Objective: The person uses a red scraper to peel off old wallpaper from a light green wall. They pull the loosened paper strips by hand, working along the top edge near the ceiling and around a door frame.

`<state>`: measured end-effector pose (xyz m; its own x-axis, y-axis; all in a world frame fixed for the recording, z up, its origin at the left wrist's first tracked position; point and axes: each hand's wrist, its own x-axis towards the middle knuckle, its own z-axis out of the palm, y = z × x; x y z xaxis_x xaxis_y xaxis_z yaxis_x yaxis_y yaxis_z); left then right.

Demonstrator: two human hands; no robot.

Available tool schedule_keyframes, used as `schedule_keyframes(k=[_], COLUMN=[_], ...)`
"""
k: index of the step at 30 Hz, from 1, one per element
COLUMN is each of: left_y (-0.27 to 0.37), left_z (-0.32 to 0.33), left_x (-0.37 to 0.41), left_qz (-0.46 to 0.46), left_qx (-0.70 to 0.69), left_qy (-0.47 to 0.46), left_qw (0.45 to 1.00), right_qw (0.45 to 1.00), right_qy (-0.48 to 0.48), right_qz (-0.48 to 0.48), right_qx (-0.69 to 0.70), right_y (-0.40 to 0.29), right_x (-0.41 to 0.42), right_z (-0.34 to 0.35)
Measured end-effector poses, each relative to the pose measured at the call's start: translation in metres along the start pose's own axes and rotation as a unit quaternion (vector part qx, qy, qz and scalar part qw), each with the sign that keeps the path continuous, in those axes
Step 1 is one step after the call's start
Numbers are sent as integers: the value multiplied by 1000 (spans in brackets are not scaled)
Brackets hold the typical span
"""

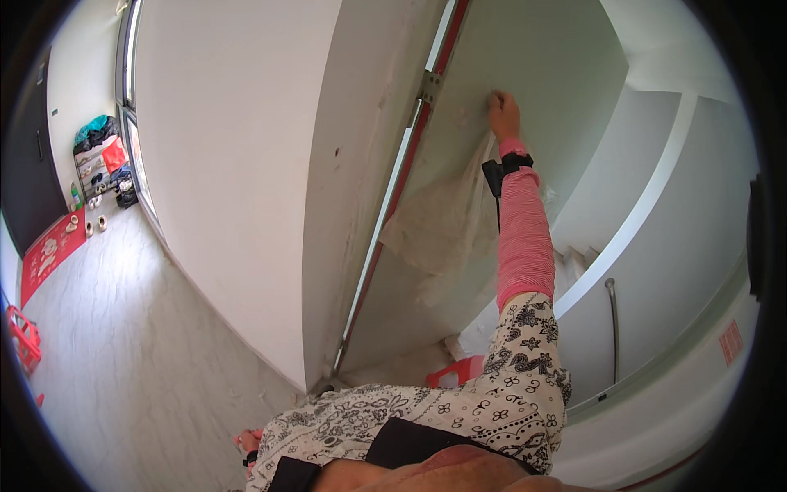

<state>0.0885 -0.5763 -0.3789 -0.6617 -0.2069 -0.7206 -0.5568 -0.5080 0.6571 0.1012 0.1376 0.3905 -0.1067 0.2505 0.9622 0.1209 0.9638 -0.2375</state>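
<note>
My right hand (505, 114) is raised against a pale green door panel (541, 55), fingers curled at its surface; a thin, crumpled translucent plastic film (436, 227) hangs on the panel just below it, and whether the fingers grip its upper end is not clear. A pink sleeve and a black wrist strap cover that forearm. Left of the hand, a metal latch plate (431, 86) sits on the panel's red-lined edge. My left hand (249, 440) hangs low beside my body, partly hidden by my patterned clothing; what it holds cannot be made out.
White wall corner (304, 246) stands to the left. Beyond it are a shoe rack (98, 166), shoes, a red doormat (52, 258) and a dark door (27, 154). A red plastic stool (455, 372) is low near the panel. Stairs (575, 264) and a handrail (612, 326) lie right.
</note>
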Motion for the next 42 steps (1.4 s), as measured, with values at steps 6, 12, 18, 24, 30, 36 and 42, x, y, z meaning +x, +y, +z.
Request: schedule_keyframes(k=[6,12,18,24,30,36,42], left_y=[10,0,6,5,3,4,-1], left_z=[24,27,43,42,54,56,58], left_x=[-20,17,7,14,0,6,9], left_qz=[-37,-46,-30,-25,-69,-32,17], left_qx=[144,74,152,209,134,160,185], left_qy=[10,-39,-20,-7,-7,-18,-15], left_qw=[989,995,988,978,989,986,983], right_qw=[995,988,981,987,968,996,980], right_qy=[-94,-42,-11,-116,-38,-42,8], right_qz=[15,-54,130,57,103,72,48], right_qx=[8,141,147,95,227,-16,194], right_y=[-37,-18,-62,-39,-47,-60,-50], right_x=[3,-8,-5,6,-11,14,2], right_z=[-12,-10,-7,-8,-9,1,9])
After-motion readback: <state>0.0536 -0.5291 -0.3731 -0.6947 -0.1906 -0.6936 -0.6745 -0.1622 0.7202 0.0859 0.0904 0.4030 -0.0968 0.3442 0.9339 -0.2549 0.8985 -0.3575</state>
